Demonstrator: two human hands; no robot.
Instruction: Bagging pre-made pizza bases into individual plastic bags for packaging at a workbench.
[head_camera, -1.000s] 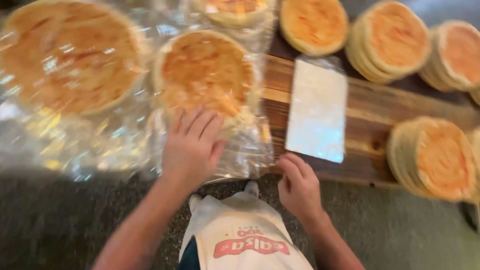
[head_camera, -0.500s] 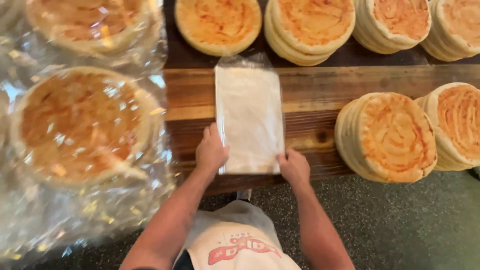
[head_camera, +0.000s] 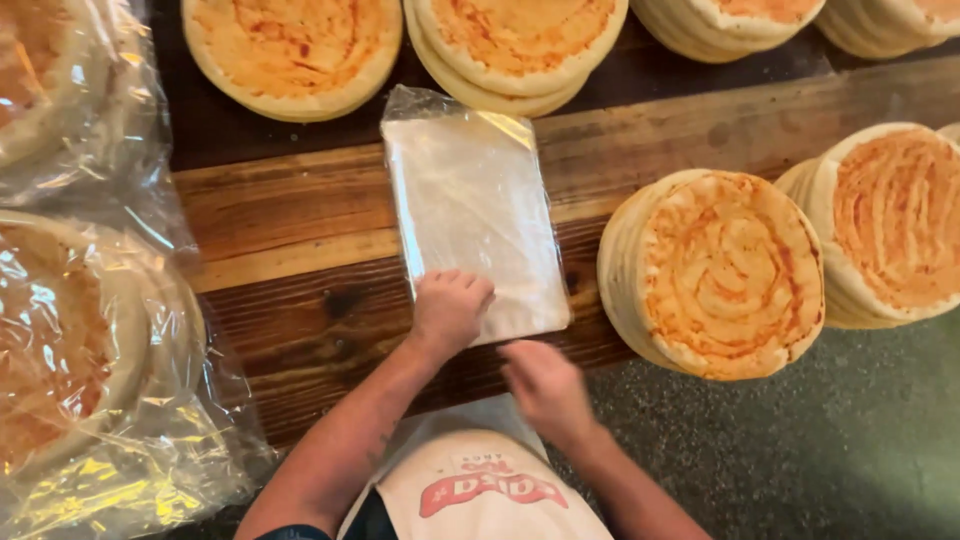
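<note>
Pressing down with curled fingers (head_camera: 470, 290), the left hand (head_camera: 448, 308) rests on the near left corner of a flat stack of clear rectangular plastic bags (head_camera: 475, 210), its forearm reaching in from the near edge of the scene. The right hand (head_camera: 545, 385) hangs just off the stack's near edge, blurred (whether its fingers are spread or closed I cannot tell), and holds nothing that shows. The stack lies lengthwise on the brown wooden plank tabletop (head_camera: 300, 230), its far end close to a pile of round sauce-topped pizza bases (head_camera: 515, 45). To the right, a leaning pile of the same orange-smeared bases (head_camera: 720, 270) stands near the stack's right edge, with a strip of bare wood between them. On the left, bare planks separate the stack from round bases wrapped in crinkled clear plastic (head_camera: 90, 360). A white apron with a red print (head_camera: 480, 495) shows at the near edge.
</note>
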